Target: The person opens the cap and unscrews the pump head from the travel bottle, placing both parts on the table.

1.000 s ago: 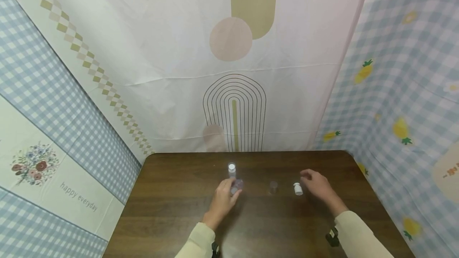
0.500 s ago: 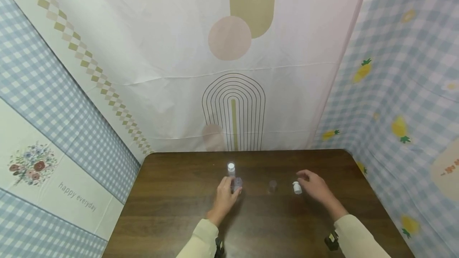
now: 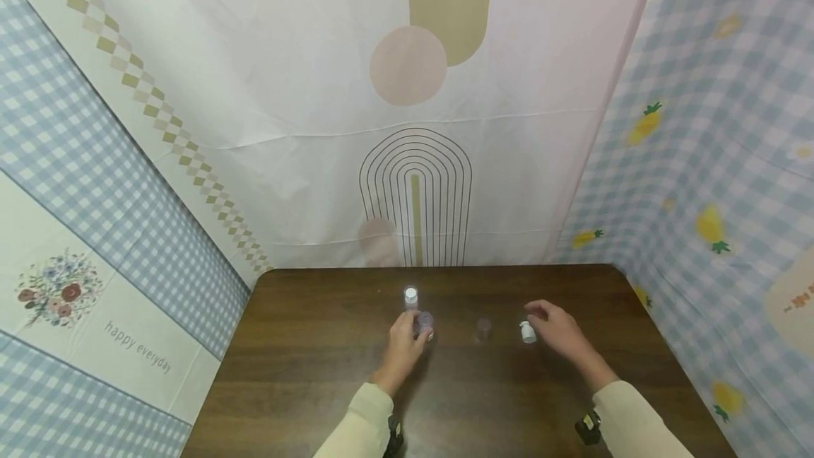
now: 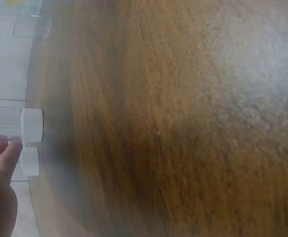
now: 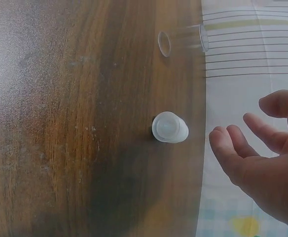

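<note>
My left hand [image 3: 402,346] pinches a small clear container [image 3: 425,320] between thumb and fingers, over the left-middle of the table. In the left wrist view a white end piece [image 4: 32,125] shows on the table side of that container. Just behind it stands a second clear container with a white part [image 3: 410,296]; its white end [image 4: 30,162] shows below the fingers in the left wrist view. My right hand [image 3: 561,329] hovers beside a small white bottle-top-like piece [image 3: 528,332], fingers loosely bent and holding nothing. The right wrist view shows this white piece [image 5: 169,127] apart from the fingers.
Between the hands stands an empty-looking clear cup [image 3: 484,329], also visible in the right wrist view. The brown wooden table [image 3: 305,373] ends at a white printed cloth [image 3: 305,196] behind. Checked cloth [image 3: 674,161] hangs at the right side.
The left hand has shifted slightly right and turned the clear container, so a white part now shows by the thumb. The right hand has moved slightly left, nearer the white piece.
</note>
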A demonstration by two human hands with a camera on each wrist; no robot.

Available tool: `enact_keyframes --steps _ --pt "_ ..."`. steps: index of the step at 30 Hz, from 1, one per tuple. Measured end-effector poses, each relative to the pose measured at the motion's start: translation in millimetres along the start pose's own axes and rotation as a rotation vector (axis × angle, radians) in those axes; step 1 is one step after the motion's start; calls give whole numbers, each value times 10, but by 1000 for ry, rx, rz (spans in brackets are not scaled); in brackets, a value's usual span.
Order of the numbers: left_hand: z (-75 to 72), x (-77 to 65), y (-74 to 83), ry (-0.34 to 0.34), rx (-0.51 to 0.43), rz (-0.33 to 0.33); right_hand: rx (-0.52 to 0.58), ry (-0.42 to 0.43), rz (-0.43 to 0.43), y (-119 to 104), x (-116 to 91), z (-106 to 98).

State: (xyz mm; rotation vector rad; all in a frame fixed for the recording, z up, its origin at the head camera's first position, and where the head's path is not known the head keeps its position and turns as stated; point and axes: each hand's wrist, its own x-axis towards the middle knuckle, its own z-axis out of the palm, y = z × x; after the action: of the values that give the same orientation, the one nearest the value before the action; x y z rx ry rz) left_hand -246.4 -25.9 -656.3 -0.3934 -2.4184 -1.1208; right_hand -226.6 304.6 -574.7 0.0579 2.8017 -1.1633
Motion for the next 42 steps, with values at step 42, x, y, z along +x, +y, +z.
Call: enact_keyframes --steps 42 --pt "-36 -31 -37 99 -28 94 35 -2 -2 -13 -32 9"
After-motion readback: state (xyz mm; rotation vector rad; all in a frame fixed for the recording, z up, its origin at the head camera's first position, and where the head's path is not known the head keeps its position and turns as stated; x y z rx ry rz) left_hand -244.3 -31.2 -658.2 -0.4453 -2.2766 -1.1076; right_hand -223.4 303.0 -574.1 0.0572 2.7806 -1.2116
